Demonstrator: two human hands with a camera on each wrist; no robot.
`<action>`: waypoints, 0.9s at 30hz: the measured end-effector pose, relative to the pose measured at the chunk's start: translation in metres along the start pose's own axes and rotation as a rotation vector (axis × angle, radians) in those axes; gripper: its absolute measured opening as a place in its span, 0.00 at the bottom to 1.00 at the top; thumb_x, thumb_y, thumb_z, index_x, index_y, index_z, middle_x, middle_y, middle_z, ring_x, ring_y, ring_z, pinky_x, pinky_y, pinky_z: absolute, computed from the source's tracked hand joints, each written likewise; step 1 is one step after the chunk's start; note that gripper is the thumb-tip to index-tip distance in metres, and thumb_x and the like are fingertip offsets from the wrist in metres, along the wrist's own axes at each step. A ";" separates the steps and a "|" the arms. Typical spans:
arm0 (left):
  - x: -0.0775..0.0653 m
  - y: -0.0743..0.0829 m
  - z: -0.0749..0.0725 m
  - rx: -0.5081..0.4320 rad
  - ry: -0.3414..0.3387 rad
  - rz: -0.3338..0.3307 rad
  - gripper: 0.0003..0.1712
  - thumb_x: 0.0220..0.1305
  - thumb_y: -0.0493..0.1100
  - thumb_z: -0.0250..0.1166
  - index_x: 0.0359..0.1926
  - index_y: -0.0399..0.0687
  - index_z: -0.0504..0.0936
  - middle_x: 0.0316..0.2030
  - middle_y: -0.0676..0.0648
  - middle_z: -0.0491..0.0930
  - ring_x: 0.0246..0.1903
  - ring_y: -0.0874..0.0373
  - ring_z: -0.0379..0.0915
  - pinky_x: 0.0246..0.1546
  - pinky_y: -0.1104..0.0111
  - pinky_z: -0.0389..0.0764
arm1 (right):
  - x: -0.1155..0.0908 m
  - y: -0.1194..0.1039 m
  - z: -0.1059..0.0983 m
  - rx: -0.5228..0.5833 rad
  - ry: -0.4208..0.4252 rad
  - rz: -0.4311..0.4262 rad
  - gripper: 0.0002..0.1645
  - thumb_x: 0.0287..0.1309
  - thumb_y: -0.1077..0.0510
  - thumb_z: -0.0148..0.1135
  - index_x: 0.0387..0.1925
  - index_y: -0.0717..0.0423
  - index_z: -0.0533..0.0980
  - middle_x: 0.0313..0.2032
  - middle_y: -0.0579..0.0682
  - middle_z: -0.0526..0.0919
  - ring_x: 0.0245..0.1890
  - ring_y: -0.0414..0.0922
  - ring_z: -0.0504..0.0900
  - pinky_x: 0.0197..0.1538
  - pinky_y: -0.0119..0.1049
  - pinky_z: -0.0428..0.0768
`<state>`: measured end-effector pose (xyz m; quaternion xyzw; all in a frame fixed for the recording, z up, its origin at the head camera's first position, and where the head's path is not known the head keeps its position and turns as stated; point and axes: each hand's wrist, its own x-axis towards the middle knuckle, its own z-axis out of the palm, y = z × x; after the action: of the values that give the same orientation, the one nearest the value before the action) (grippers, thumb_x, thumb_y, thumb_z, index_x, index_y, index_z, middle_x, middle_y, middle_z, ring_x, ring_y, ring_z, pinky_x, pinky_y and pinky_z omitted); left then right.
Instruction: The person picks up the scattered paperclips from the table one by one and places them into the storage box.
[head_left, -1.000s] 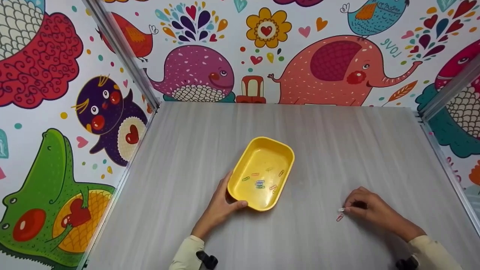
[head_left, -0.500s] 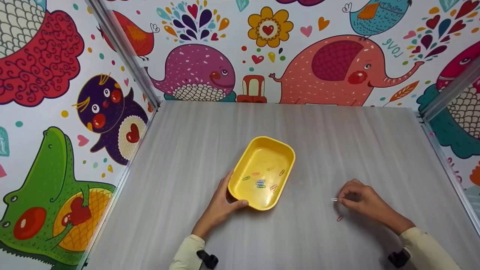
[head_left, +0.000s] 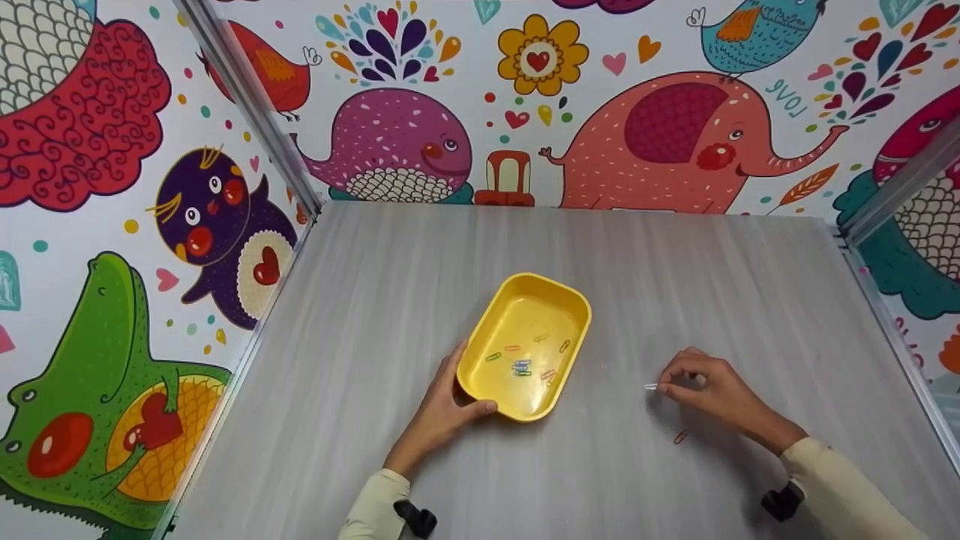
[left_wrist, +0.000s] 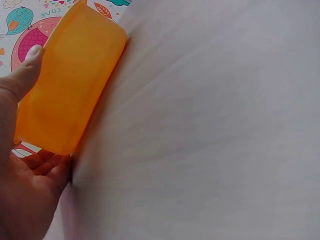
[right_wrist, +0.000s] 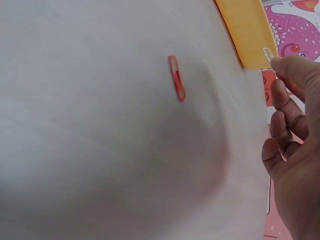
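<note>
My left hand (head_left: 439, 414) grips the near left corner of a yellow plastic tray (head_left: 517, 319), thumb at its near edge and fingers along its left side. Several coloured paper clips (head_left: 520, 367) lie inside the tray. To the right of it, my right hand (head_left: 705, 386) pinches a white paper clip (head_left: 650, 387) between thumb and finger; its loop sticks out past the thumb tip in the right wrist view. A red paper clip (head_left: 680, 436) lies on the table just below the right hand.
The grey wood-grain table (head_left: 360, 300) is bounded by picture-covered walls (head_left: 630, 45) at the back and sides. Metal rails (head_left: 247, 105) run up the back corners. A black strap mount (head_left: 782, 501) sits on the right wrist.
My right hand has lifted the white paper clip away from beside the red one and moved left and farther back, towards the tray. The left hand and tray have stayed in place.
</note>
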<state>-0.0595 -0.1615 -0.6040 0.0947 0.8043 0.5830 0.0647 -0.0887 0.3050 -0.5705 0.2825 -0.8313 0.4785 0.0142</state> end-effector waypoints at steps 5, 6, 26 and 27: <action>-0.001 0.000 0.000 0.007 -0.003 0.002 0.66 0.65 0.51 0.83 0.90 0.46 0.49 0.84 0.42 0.58 0.80 0.46 0.59 0.80 0.43 0.57 | 0.016 -0.006 0.005 -0.011 -0.001 0.009 0.08 0.62 0.68 0.80 0.36 0.53 0.90 0.36 0.45 0.88 0.37 0.47 0.79 0.41 0.40 0.72; -0.001 0.000 -0.001 0.005 -0.003 0.001 0.66 0.65 0.51 0.83 0.90 0.46 0.49 0.84 0.42 0.58 0.80 0.46 0.59 0.80 0.43 0.57 | 0.019 -0.007 0.006 -0.016 0.000 0.005 0.09 0.61 0.69 0.80 0.36 0.52 0.90 0.36 0.45 0.87 0.37 0.47 0.79 0.41 0.39 0.72; 0.000 0.001 0.001 -0.005 0.005 -0.002 0.65 0.65 0.51 0.84 0.90 0.52 0.51 0.83 0.43 0.59 0.80 0.47 0.59 0.81 0.44 0.56 | 0.076 -0.032 0.028 0.006 -0.106 0.102 0.05 0.67 0.60 0.79 0.38 0.45 0.91 0.36 0.41 0.86 0.41 0.53 0.79 0.46 0.44 0.76; 0.000 0.002 0.001 -0.004 0.005 -0.006 0.65 0.65 0.51 0.84 0.90 0.52 0.51 0.84 0.43 0.59 0.80 0.47 0.59 0.81 0.44 0.55 | 0.079 -0.033 0.029 0.005 -0.112 0.110 0.05 0.67 0.60 0.79 0.38 0.45 0.91 0.36 0.41 0.86 0.41 0.53 0.80 0.47 0.44 0.76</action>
<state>-0.0593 -0.1599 -0.6027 0.0904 0.8035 0.5848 0.0645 -0.1316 0.2331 -0.5367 0.2626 -0.8439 0.4640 -0.0593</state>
